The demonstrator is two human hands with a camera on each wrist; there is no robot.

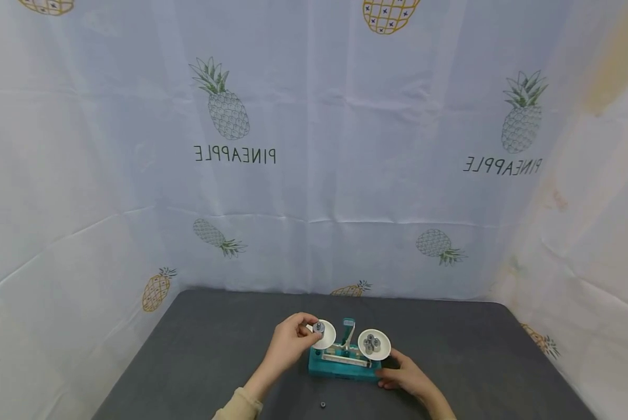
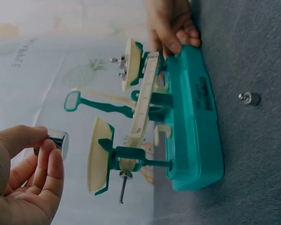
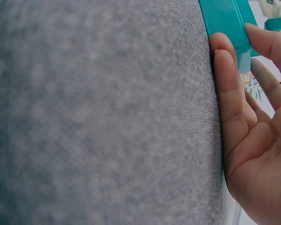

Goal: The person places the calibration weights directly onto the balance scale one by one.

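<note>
A teal balance scale (image 1: 340, 368) with two cream pans stands on the dark table. Between thumb and fingers, my left hand (image 1: 290, 339) pinches a shiny metal weight (image 2: 61, 141). The left wrist view shows this weight held just above the left pan (image 2: 98, 157), apart from it. Several small weights (image 1: 370, 344) sit together in the right pan (image 1: 384, 350). My right hand (image 1: 407, 374) grips the right end of the teal base (image 3: 227, 23), thumb on top and fingers low along its side near the table.
One small loose weight (image 2: 251, 98) lies on the table (image 1: 214, 361) in front of the scale. Behind the table hangs a pale pineapple-print curtain (image 1: 324, 192), which also encloses both sides. A thin adjusting screw (image 2: 123, 190) sticks out from the beam's left end.
</note>
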